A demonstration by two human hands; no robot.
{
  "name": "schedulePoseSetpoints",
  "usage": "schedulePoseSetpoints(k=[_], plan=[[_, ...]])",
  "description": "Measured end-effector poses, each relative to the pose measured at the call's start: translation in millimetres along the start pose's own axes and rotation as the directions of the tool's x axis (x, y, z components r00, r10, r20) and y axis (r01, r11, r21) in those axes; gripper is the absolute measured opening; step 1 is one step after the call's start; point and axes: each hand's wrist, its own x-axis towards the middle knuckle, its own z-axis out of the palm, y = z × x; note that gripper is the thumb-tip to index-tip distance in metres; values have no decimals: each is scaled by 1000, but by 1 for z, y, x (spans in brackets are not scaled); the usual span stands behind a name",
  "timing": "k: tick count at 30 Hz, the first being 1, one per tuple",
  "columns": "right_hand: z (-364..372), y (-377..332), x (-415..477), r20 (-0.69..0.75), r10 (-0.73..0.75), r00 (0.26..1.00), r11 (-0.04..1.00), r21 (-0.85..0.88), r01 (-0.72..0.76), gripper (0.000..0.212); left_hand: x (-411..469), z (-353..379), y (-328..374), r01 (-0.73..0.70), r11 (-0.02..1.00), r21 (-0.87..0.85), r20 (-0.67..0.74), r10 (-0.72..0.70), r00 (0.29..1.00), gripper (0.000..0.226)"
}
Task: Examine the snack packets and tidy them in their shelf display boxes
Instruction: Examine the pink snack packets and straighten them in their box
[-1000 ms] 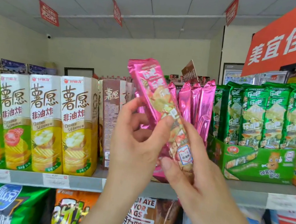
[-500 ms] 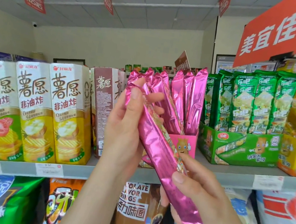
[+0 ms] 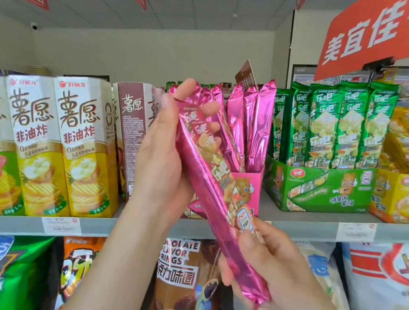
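Packet [image 3: 212, 182] in pink foil is out of its box and up in front of the shelf [image 3: 294, 222], slanting from upper left down to lower right, printed face toward me. My left hand [image 3: 162, 162] grips its top end, thumb on the near edge and fingers [image 3: 211, 108] curled round the back. My right hand [image 3: 276, 269] pinches the bottom end, thumb on the front near the small label and fingers underneath. Both hands are closed on it; neither is free.

I judge this to be the examining step for this one packet, with the tidying of its row not yet finished. The pink box [image 3: 249, 188] sits just behind the packet on the shelf. Its other packets [image 3: 255, 125] are uneven: those at the right stand upright, while the ones nearer my left hand lean over to the left.

The green box [image 3: 325, 191] beside it looks done or never needed it; its green packets [image 3: 335, 121] stand straight in a close row. The yellow box [image 3: 404, 195] further right holds packets that lie tilted back, though that part is too blurred for me to say if they are out of order.

What seems left: finish looking this packet over, slot it back upright into the pink box, then straighten the leaners. The foil looks slippery, so I would keep both ends held until it is in.
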Motion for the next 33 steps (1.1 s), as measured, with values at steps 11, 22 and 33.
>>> schedulePoseSetpoints(k=[11,22,33], plan=[[9,0,-3,-228,-431,873,815,-513,269,46,-43,-6,-21,-114,921,372,80,90,993,33],[8,-1,-7,-223,-587,778,348,-938,-7,65,-74,5,-42,-51,858,512,123,-15,992,22],[-3,2,-12,-152,-193,969,972,-161,169,41,-63,-1,-35,93,912,399,-107,-55,993,65]])
